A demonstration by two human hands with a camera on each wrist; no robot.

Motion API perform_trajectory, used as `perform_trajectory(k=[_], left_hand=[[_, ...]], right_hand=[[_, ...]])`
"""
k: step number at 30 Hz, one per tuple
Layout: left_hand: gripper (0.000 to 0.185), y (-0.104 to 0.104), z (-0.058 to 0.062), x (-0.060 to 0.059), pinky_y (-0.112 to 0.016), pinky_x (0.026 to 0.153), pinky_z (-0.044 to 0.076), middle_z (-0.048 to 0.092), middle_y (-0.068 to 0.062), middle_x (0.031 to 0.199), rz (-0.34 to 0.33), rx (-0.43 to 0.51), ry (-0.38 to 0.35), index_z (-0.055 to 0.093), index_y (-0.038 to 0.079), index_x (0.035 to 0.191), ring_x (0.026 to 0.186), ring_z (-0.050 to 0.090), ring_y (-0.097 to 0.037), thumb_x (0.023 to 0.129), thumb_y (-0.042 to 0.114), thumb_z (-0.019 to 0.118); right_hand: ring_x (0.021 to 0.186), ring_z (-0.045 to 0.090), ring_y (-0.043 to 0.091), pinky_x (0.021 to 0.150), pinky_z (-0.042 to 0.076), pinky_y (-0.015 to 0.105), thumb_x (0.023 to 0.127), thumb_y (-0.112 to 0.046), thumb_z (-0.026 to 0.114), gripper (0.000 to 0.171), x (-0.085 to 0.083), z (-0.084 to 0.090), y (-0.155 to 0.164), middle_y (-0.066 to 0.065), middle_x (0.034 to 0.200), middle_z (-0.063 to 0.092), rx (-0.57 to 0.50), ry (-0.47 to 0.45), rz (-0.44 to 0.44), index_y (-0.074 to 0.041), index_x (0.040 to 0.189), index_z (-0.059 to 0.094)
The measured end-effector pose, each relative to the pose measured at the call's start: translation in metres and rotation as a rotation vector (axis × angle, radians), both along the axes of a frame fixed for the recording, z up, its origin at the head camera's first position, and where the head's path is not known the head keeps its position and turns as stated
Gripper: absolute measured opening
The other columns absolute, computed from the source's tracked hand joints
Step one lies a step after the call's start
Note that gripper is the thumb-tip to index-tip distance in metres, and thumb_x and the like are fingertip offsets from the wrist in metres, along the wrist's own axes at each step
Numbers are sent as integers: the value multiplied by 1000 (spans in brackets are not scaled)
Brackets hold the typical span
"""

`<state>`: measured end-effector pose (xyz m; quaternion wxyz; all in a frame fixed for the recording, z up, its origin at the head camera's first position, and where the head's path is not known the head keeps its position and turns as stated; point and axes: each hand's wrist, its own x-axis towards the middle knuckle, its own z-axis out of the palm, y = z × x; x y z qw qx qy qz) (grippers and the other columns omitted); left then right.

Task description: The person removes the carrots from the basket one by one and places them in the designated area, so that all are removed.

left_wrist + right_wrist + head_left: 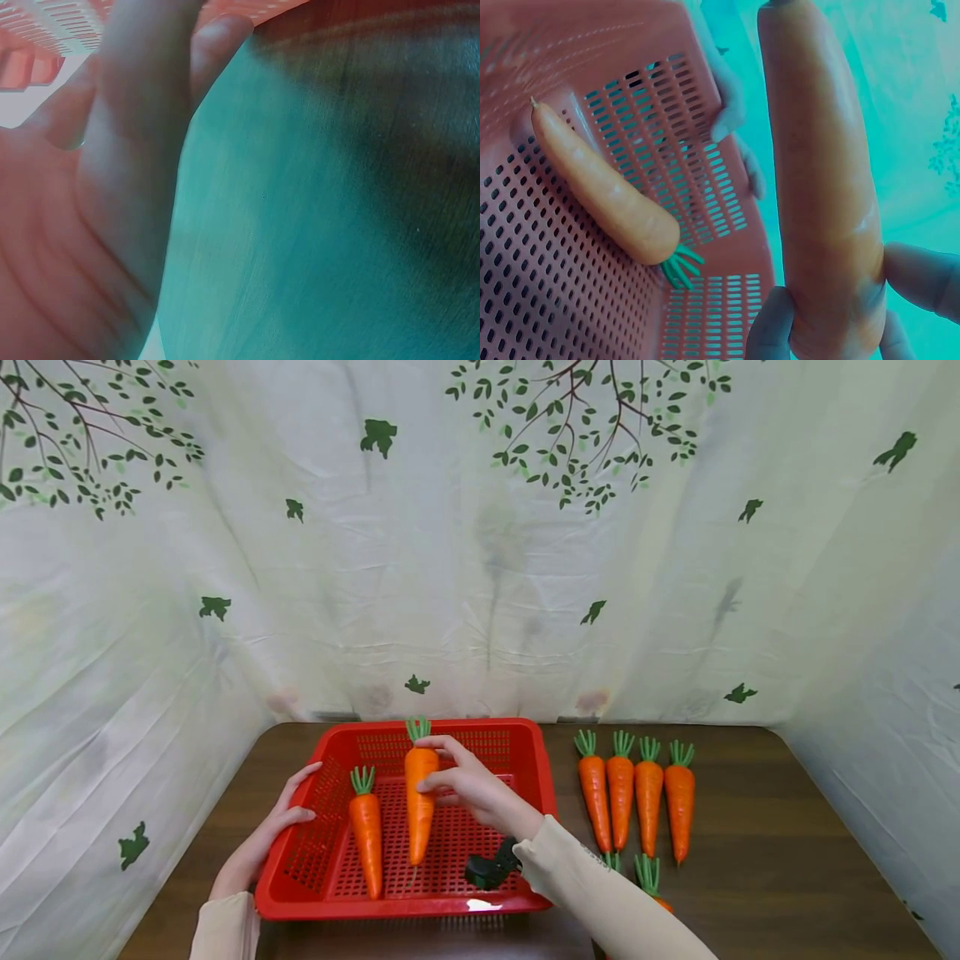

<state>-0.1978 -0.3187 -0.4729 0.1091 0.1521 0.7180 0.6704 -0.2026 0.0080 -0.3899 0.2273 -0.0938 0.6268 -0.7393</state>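
Observation:
An orange carrot (420, 777) with green stem tops hangs over the red plastic basket (405, 908), pinched between the thumb and fingers of my right hand (472, 785). In the right wrist view the same carrot (821, 180) fills the foreground, gripped near its thick end. Another carrot (366, 843) lies on the basket's perforated floor, left of the held one. My left hand (262, 839) holds the basket's left rim, its thumb reaching over the edge. Up close in the left wrist view, that hand (120, 165) is against the basket wall, with some fingers hidden.
Right of the basket, several carrots (648, 797) lie in a row on the dark wooden table (780, 843), tops away from me. Nearer carrots (647, 877) are partly covered by my right sleeve (592, 885). A white leaf-patterned curtain (480, 568) encloses the back and sides.

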Motion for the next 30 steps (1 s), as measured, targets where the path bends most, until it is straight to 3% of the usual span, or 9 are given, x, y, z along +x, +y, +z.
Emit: perform_trajectory(k=[4, 10, 23, 30], left_hand=[[67, 0, -3, -4, -28, 81, 48, 39, 8, 127, -3, 13, 72, 29, 34, 146, 104, 51, -10, 89, 0, 40], [68, 1, -4, -6, -23, 82, 45, 41, 10, 127, -11, 32, 128, 33, 34, 145, 105, 50, -7, 87, -2, 40], [67, 0, -3, -4, -25, 82, 46, 41, 10, 126, -7, 31, 82, 33, 36, 144, 105, 51, -8, 88, 0, 41], [69, 0, -6, -5, -22, 81, 44, 41, 12, 125, -1, 25, 144, 36, 37, 143, 104, 50, -6, 86, -2, 41]], right_hand=[[95, 57, 28, 80, 51, 43, 83, 2, 64, 52, 3, 3, 8, 12, 130, 42, -10, 5, 0, -13, 132, 50], [97, 56, 29, 81, 51, 42, 85, 3, 62, 53, 9, 6, 22, 12, 132, 41, -40, 2, 20, -10, 134, 48], [98, 57, 29, 81, 50, 40, 85, -1, 63, 55, 21, 6, 51, 15, 137, 37, -43, 45, 38, -11, 136, 44], [99, 55, 30, 79, 49, 38, 85, -2, 63, 56, 30, 5, 69, 16, 137, 34, -22, 58, 19, -13, 136, 44]])
